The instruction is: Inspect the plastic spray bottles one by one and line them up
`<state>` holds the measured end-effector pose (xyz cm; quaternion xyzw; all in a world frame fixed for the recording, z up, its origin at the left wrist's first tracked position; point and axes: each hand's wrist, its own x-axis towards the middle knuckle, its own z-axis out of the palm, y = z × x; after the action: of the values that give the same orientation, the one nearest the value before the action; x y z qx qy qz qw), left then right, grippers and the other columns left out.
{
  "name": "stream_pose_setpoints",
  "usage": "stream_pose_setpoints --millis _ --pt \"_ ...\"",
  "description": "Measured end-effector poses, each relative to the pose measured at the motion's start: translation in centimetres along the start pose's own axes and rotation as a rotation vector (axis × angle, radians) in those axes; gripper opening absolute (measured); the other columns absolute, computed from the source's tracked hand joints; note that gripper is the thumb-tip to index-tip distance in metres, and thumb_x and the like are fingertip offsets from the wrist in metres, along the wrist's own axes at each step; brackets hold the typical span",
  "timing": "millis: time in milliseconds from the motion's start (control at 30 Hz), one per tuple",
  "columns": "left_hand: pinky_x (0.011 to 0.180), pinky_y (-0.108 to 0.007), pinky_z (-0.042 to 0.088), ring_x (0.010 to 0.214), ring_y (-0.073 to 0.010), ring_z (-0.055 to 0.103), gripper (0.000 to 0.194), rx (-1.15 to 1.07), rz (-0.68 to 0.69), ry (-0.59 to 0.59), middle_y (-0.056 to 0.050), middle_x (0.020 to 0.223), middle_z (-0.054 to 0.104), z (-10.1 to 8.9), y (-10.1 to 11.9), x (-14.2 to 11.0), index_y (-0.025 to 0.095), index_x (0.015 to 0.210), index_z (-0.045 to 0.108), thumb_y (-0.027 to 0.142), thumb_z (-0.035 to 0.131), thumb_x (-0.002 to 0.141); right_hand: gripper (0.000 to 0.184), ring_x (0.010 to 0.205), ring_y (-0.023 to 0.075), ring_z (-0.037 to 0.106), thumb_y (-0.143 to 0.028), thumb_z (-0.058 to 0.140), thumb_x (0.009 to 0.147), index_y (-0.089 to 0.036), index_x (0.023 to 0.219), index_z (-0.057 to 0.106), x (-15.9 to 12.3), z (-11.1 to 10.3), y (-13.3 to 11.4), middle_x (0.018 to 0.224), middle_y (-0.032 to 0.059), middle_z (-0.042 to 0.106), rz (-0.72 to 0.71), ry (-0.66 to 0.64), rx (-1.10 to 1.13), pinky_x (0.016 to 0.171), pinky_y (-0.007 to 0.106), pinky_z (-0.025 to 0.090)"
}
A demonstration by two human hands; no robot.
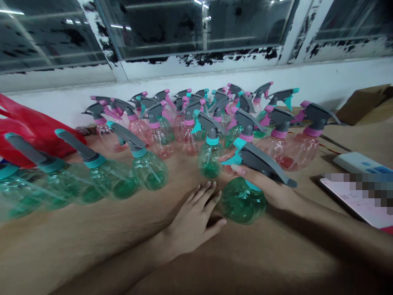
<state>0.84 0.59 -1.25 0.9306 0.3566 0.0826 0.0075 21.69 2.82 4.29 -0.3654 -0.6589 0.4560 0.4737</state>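
My right hand (260,180) is wrapped round the neck of a green spray bottle (244,203) with a grey and teal trigger head. That bottle is slightly tilted, low over the tabletop or touching it; I cannot tell which. Beside it on the left, my left hand (196,217) lies flat on the wooden table (123,246) with the fingers stretched out, holding nothing. Just beyond my hands stands another green spray bottle (210,159). A row of green spray bottles, including one nearby (150,170), runs off to the left.
Several pink and green spray bottles (190,137) crowd together by the wall. A red plastic bag (39,131) lies at the left. On the right are a phone (353,196), a white and blue box (362,162) and a cardboard box (365,104). Windows (199,28) stand behind.
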Motion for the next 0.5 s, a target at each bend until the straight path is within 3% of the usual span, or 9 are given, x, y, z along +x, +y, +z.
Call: stream_pose_setpoints --millis 300,500 --pt "0.111 -0.046 0.026 0.139 -0.0260 0.022 0.061 0.007 -0.005 -0.030 -0.013 0.149 0.031 -0.28 0.08 -0.02 0.009 0.140 0.038 0.051 0.042 0.096 0.022 0.104 0.0237 0.060 -0.039 0.060 0.085 -0.032 0.106 0.063 0.12 0.30 -0.12 0.104 0.0007 0.065 -0.043 0.017 0.018 0.099 0.044 0.043" --pt "0.111 -0.045 0.026 0.139 -0.0266 0.022 0.061 0.005 -0.005 -0.029 -0.014 0.149 0.031 -0.34 0.11 -0.01 0.009 0.138 0.040 0.051 0.043 0.095 0.023 0.087 0.0203 0.061 -0.039 0.058 0.087 -0.033 0.109 0.063 0.21 0.17 -0.29 0.090 -0.0003 0.064 -0.077 0.013 -0.058 0.092 0.042 0.046"
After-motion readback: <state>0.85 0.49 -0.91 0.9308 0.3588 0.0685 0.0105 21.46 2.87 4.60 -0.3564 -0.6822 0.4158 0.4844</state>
